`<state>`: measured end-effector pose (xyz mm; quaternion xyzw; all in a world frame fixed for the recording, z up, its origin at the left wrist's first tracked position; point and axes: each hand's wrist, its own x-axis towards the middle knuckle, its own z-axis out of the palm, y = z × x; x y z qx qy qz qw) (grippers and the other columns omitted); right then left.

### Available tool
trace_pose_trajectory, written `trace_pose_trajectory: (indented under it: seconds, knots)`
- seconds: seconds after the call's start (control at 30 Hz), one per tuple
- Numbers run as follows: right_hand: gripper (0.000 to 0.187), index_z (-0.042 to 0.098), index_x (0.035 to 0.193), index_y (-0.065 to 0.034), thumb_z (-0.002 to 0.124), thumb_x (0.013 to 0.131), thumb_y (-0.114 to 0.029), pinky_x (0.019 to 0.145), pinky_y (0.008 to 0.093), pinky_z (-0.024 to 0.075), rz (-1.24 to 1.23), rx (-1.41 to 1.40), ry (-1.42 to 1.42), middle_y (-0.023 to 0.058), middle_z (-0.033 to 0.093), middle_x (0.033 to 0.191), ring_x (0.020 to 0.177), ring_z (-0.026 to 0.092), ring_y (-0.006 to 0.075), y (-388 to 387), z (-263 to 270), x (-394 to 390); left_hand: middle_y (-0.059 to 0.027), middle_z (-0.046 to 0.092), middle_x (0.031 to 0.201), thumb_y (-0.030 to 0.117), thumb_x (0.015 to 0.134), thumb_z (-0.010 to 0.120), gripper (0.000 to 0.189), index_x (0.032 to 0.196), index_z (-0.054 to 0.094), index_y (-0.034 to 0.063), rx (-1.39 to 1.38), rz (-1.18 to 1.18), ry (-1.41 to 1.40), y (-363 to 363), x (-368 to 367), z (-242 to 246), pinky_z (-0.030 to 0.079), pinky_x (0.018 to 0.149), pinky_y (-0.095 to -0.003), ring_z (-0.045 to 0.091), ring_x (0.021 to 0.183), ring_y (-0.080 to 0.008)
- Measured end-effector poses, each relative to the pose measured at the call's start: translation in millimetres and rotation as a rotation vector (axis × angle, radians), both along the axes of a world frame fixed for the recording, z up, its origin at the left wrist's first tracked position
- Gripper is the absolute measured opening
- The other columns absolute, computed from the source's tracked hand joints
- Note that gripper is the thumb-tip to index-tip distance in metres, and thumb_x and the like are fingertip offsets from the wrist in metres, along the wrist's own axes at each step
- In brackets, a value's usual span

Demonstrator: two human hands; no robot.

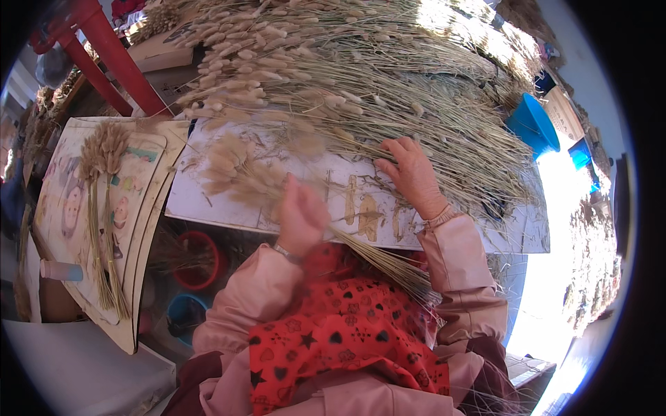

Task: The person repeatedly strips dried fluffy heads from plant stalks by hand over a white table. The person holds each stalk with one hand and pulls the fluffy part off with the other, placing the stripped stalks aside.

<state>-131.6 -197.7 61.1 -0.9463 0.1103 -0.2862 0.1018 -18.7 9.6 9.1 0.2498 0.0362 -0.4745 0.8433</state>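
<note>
My left hand [304,216], slightly blurred, is closed around a bunch of dried bunny-tail grass [234,169]. The fluffy heads point left and the stems run down to the right across my red patterned apron [348,338]. My right hand [411,174] rests at the near edge of a large heap of the same dried grass [374,99], its fingers bent and touching stems; whether it grips any cannot be told. Some blurred heads hang between my two hands. Under the heap lies a white tabletop [250,216] with brown stains and loose bits of stem.
Tied bunches of grass [106,208] lie on a printed board [62,208] at left, beside a pink and blue cylinder [61,271]. A red bucket [195,260] and a blue bucket [187,317] stand below. Red posts [119,57] rise at upper left; a blue container [533,125] is at right.
</note>
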Motion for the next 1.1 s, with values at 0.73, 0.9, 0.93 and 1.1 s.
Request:
trace_pose_trajectory:
  seconds: [0.73,0.9,0.93,1.1]
  knots:
    - [0.01,0.066,0.097,-0.0082,0.065,0.089,-0.012,0.06,0.0404,0.0493,0.082,0.088,0.102,0.0097,0.058,0.086,0.074,0.062,0.032,31,48,-55,0.0073,0.019,0.052,0.027,0.104,0.044,0.029,0.127,0.053,0.0127,-0.013,-0.043,0.041,1,5,0,0.016,0.039,-0.0236,0.017,0.041,-0.0064]
    - [0.014,0.069,0.099,-0.0058,0.065,0.09,-0.015,0.066,0.0413,0.0502,0.075,0.315,0.293,0.0134,0.061,0.089,0.076,0.062,0.0349,47,16,-98,0.0071,0.019,0.053,0.026,0.103,0.048,0.024,0.122,0.055,0.014,-0.112,-0.029,-0.038,2,4,-7,0.017,0.039,-0.0238,0.018,0.042,-0.0059]
    - [0.016,0.068,0.101,-0.0045,0.065,0.09,-0.017,0.067,0.0416,0.05,0.033,0.348,0.365,0.0146,0.062,0.089,0.078,0.062,0.0361,46,13,-103,0.0071,0.019,0.053,0.025,0.102,0.049,0.022,0.12,0.056,0.0134,-0.104,-0.035,-0.058,2,5,-9,0.017,0.039,-0.0238,0.018,0.042,-0.0059]
    - [0.026,0.064,0.11,-0.002,0.066,0.091,-0.02,0.062,0.0321,0.0486,0.166,0.739,0.392,0.0137,0.063,0.076,0.064,0.059,0.0213,51,9,-88,0.0065,0.019,0.053,0.022,0.101,0.052,0.017,0.113,0.056,0.0104,-0.174,-0.118,-0.135,3,7,-15,0.018,0.039,-0.0239,0.018,0.042,-0.0063]
